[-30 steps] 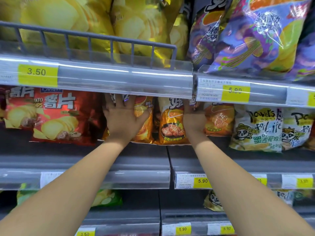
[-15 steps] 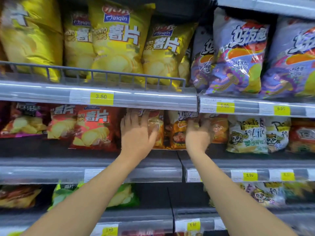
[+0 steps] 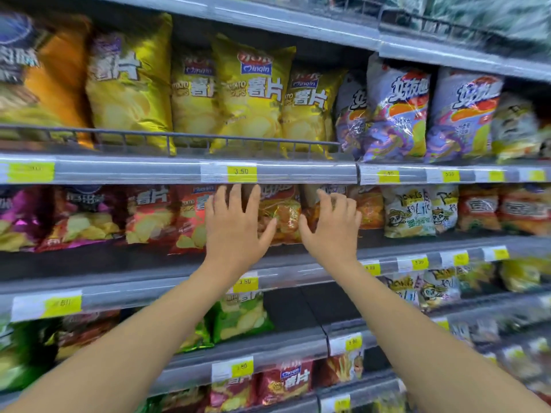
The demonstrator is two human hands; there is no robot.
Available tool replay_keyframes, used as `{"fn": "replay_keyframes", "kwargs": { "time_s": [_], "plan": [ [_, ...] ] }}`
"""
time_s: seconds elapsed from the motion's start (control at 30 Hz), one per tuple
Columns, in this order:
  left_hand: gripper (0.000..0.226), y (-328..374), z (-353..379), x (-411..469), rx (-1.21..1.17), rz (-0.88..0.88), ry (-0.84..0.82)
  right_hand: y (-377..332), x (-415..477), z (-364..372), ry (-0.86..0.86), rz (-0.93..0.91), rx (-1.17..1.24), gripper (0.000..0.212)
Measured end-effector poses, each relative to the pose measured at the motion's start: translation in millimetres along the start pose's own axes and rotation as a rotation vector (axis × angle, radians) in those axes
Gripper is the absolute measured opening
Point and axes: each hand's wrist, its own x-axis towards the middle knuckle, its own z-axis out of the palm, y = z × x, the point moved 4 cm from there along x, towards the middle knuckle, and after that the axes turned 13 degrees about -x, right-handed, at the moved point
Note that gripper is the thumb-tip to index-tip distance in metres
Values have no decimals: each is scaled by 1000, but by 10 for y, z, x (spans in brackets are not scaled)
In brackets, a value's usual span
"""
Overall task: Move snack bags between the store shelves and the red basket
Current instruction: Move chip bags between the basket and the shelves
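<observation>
Both my arms reach toward the middle shelf (image 3: pixel 143 263). My left hand (image 3: pixel 235 225) is spread open, fingers apart, in front of the orange snack bags (image 3: pixel 280 216) standing there. My right hand (image 3: pixel 334 226) is also open, fingers slightly curled, just right of the same bags. Neither hand holds a bag. Red chip bags (image 3: pixel 155 216) stand to the left of my left hand. The red basket is not in view.
Yellow chip bags (image 3: pixel 247 93) fill the upper shelf behind a wire rail (image 3: pixel 185 138), with purple bags (image 3: pixel 396 111) to their right. White cartoon bags (image 3: pixel 408 213) stand right of my hands. Green bags (image 3: pixel 241 317) and red bags (image 3: pixel 286 380) sit on lower shelves.
The view has pulled back and tilted up, showing more shelves. Both hands have drawn back from the orange bags and now hover open in front of them.
</observation>
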Motion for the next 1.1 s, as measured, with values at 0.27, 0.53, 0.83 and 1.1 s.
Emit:
{"fn": "replay_keyframes", "kwargs": {
  "time_s": [0.27, 0.53, 0.83, 1.1],
  "plan": [
    [63, 26, -641, 288, -104, 215, 231, -209, 504, -558, 168, -78, 25, 67],
    [72, 130, -660, 1107, 40, 160, 211, -157, 1293, -563, 111, -68, -5, 69],
    [89, 70, -481, 1948, 138, -98, 104, -148, 2143, -138, -301, -30, 215, 104],
    [98, -79, -214, 2081, -107, -304, 92, -113, 2346, 337, -443, -44, 468, 124]
  ]
}}
